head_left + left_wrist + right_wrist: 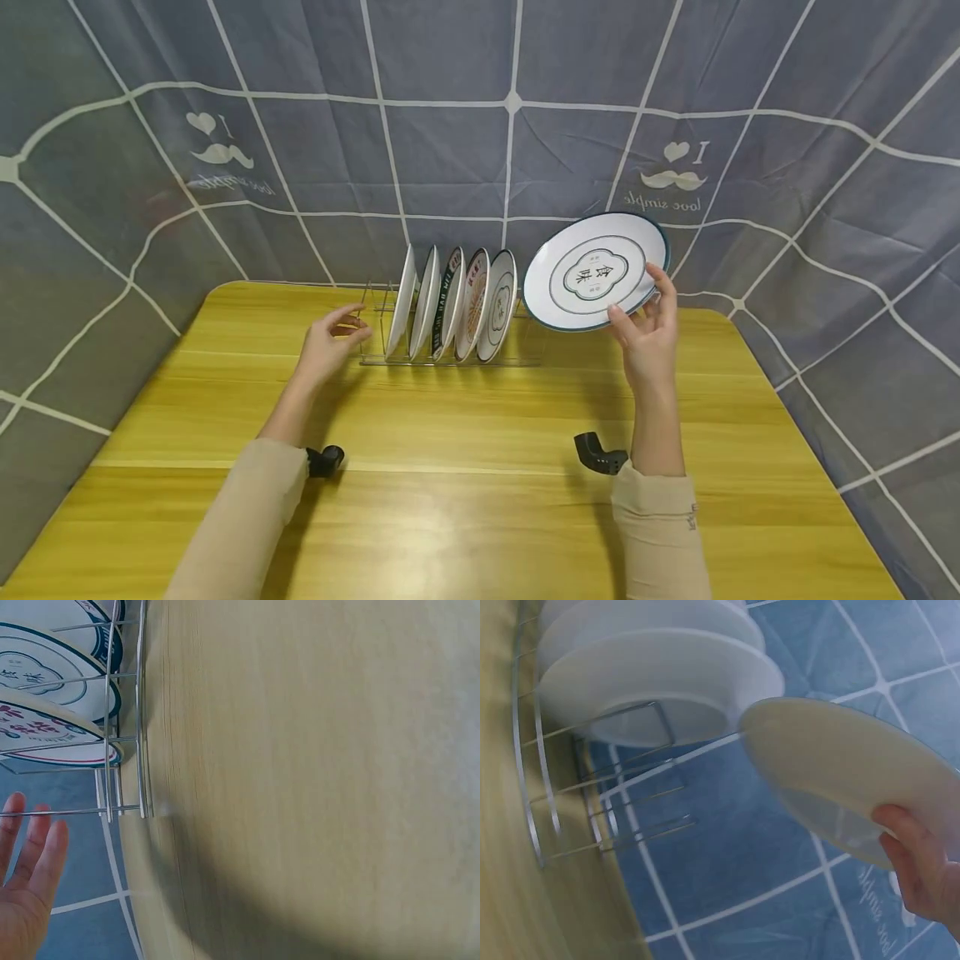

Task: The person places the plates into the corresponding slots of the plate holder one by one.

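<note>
My right hand [651, 333] pinches the rim of a white plate [562, 279] with a dark green edge and black characters in its middle. It holds this plate tilted, above the table and to the right of a wire dish rack [525, 362]. Several plates stand on edge in the rack, among them one with an orange pattern [472, 304] and a white one with a dark rim [497, 307] at the right. At the rack's left end is my left hand [333, 337], its fingers fairly straight and overlapping the end wire in the left wrist view.
The rack stands near the back edge of a yellow wooden table [450, 517]. Behind and beside the table hangs a grey-blue cloth [450, 158] with white lines. A black camera mount [600, 454] sits at the right wrist, another [325, 461] at the left.
</note>
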The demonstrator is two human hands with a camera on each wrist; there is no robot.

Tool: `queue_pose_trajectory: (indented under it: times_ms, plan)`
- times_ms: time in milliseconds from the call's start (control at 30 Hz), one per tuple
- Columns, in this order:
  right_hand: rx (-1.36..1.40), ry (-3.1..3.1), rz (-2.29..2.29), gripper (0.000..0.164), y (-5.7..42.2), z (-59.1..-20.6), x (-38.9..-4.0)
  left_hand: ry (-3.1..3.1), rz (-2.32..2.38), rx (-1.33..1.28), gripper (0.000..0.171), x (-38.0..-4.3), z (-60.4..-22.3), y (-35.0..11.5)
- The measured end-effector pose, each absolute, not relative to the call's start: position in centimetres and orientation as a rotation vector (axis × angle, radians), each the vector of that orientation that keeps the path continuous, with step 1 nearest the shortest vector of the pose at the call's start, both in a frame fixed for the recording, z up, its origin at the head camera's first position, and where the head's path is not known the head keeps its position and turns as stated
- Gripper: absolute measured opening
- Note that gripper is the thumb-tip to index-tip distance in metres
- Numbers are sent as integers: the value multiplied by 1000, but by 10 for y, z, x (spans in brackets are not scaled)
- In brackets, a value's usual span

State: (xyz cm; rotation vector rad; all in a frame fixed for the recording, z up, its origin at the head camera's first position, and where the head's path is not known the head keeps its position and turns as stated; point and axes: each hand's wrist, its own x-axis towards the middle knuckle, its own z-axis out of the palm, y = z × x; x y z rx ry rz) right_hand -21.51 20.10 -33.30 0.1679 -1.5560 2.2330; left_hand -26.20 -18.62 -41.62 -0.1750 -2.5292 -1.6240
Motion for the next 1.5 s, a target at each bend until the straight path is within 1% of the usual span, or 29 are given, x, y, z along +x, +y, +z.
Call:
queue_pose_trajectory:
  times_ms: [200,467,667,933,1167,1500]
  plan:
    - [230,-1930,1944,65,194,-341,-216,-2507,-1616,-161,40,-269,-420,-187]
    - [427,-2163,1699,62,167,-332,-213,-2426,-1769,-115,33,-275,-421,-188]
    - [415,-2321,1587,64,155,-345,-224,-2405,-1806,-95,31,-276,-423,-188]
    - [371,-2423,1554,64,140,-367,-234,-2391,-1838,-117,32,-273,-418,-186]
    - [352,-2406,1591,65,136,-383,-237,-2419,-1818,-125,29,-263,-403,-180]
    - [388,-2385,1565,63,140,-398,-239,-2426,-1781,-116,31,-275,-422,-186]
